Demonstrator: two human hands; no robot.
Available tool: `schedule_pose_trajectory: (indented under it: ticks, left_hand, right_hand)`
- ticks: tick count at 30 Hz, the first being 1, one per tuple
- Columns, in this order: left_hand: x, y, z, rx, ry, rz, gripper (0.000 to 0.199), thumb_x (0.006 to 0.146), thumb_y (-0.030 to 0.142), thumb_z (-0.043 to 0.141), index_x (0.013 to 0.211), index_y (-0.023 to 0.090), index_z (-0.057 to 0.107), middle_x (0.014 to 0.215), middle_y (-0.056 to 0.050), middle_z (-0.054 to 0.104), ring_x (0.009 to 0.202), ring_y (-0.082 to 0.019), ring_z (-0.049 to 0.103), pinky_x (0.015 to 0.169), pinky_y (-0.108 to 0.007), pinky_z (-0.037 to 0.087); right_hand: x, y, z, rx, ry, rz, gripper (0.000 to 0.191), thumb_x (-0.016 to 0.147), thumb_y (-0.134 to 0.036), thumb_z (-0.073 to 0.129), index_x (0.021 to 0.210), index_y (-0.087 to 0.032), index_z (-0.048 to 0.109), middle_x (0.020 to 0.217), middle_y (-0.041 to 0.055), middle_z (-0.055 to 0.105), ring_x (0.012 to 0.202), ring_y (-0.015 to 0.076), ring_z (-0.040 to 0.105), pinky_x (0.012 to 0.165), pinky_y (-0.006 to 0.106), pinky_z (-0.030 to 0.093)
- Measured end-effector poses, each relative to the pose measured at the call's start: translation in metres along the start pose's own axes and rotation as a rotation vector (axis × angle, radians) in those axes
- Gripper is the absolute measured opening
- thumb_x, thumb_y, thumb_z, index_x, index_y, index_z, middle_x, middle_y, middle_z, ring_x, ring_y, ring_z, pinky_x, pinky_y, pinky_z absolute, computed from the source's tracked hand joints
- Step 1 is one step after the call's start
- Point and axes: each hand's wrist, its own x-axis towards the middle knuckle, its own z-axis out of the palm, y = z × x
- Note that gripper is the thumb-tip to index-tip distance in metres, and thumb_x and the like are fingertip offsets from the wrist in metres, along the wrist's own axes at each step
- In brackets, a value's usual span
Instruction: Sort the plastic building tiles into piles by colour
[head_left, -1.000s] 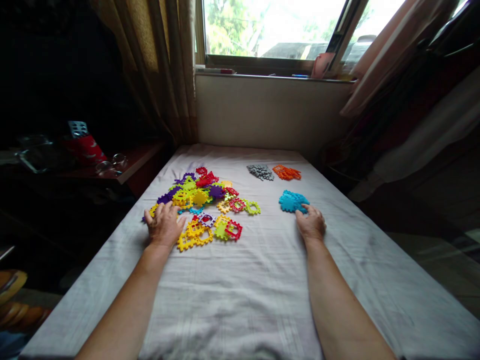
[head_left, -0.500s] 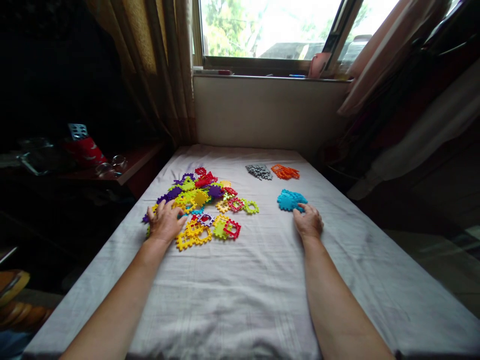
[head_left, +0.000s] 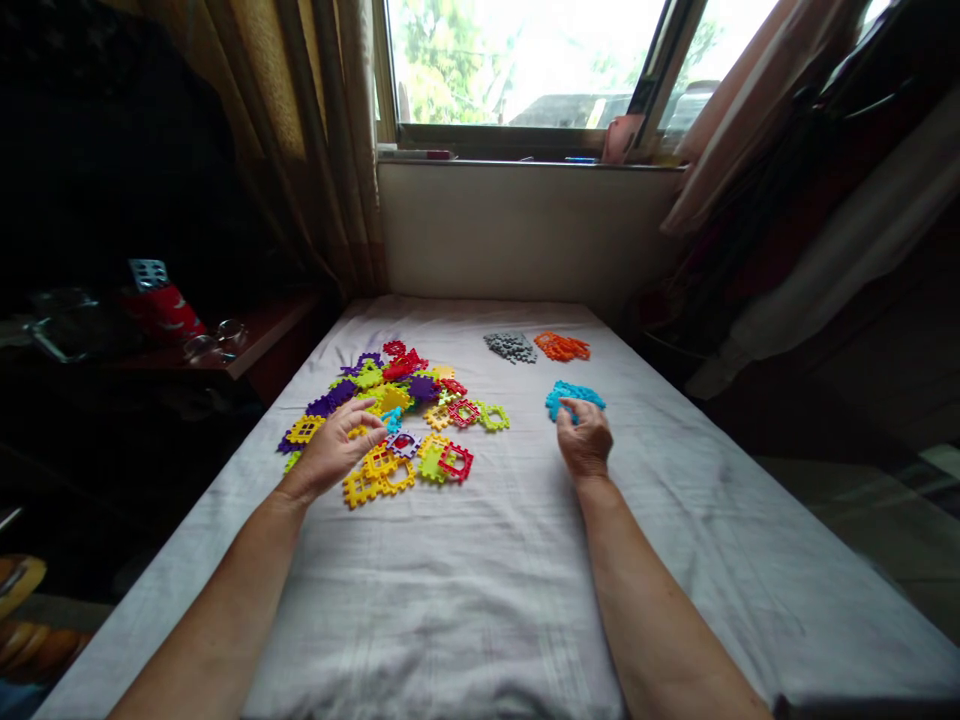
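My left hand (head_left: 341,446) is over the near left side of a mixed heap of toothed plastic building pieces (head_left: 390,398). Its fingers are stretched out and a little apart. Close to their tips is a blue piece (head_left: 391,419); I see no clear grip on it. Yellow window-frame pieces (head_left: 379,472) lie just right of the hand. My right hand (head_left: 585,438) is at the near edge of a pile of blue pieces (head_left: 586,395). Its fingers are loosely curled, with a gap between thumb and forefinger where nothing held shows.
Behind the blue pile lie a grey pile (head_left: 511,347) and an orange pile (head_left: 562,347). A pale cloth (head_left: 442,600) covers the table. On the left, a side table bears a red cup (head_left: 163,312) and glasses (head_left: 217,345). Clothes hang at the right.
My left hand has lifted and shifted toward the middle of the heap, uncovering a yellow piece at its left. The right hand has slid left along the blue pile. The view shifted slightly.
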Motion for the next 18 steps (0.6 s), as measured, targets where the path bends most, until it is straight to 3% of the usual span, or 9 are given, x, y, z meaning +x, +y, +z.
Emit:
schedule_pose_trajectory:
  ticks: [4, 7, 11, 15, 18]
  left_hand:
    - [-0.001, 0.029, 0.037, 0.228, 0.025, 0.238, 0.024, 0.086, 0.045, 0.059, 0.086, 0.024, 0.071, 0.137, -0.007, 0.06, 0.135, -0.028, 0.045, 0.115, -0.053, 0.028]
    - [0.0, 0.043, 0.065, 0.326, -0.018, 0.364, 0.016, 0.088, 0.037, 0.059, 0.091, 0.026, 0.07, 0.139, -0.006, 0.058, 0.14, -0.029, 0.039, 0.116, -0.056, 0.025]
    - [0.003, 0.052, 0.088, 0.367, -0.072, 0.479, 0.015, 0.09, 0.034, 0.057, 0.093, 0.025, 0.068, 0.139, -0.005, 0.058, 0.14, -0.028, 0.039, 0.116, -0.055, 0.025]
    - [0.007, 0.055, 0.095, 0.367, -0.025, 0.496, 0.022, 0.09, 0.034, 0.056, 0.107, 0.026, 0.067, 0.144, -0.007, 0.053, 0.141, -0.028, 0.038, 0.117, -0.054, 0.024]
    - [0.007, 0.049, 0.089, 0.373, 0.034, 0.452, 0.036, 0.09, 0.038, 0.055, 0.123, 0.027, 0.061, 0.146, -0.008, 0.052, 0.141, -0.028, 0.038, 0.117, -0.053, 0.025]
  right_hand:
    - [-0.025, -0.039, 0.021, 0.364, -0.293, -0.086, 0.026, 0.083, -0.039, 0.055, 0.094, -0.023, 0.072, 0.084, 0.0045, 0.073, 0.073, 0.0178, 0.064, 0.075, 0.031, 0.052]
    - [-0.043, -0.063, 0.033, 0.685, -0.514, 0.025, 0.032, 0.08, -0.047, 0.06, 0.098, -0.022, 0.07, 0.076, 0.0013, 0.073, 0.066, 0.0157, 0.063, 0.065, 0.029, 0.052]
    - [-0.05, -0.078, 0.036, 0.927, -0.656, 0.196, 0.036, 0.068, -0.048, 0.073, 0.091, -0.02, 0.071, 0.068, -0.0011, 0.069, 0.055, 0.0115, 0.057, 0.054, 0.025, 0.049]
    - [-0.035, -0.07, 0.028, 0.921, -0.644, 0.303, 0.035, 0.061, -0.045, 0.076, 0.084, -0.018, 0.072, 0.065, -0.0005, 0.068, 0.054, 0.0109, 0.057, 0.044, 0.02, 0.042]
    - [-0.013, -0.042, 0.02, 0.887, -0.365, 0.393, 0.037, 0.06, -0.044, 0.076, 0.084, -0.017, 0.07, 0.068, 0.0002, 0.068, 0.057, 0.0127, 0.062, 0.044, 0.02, 0.046]
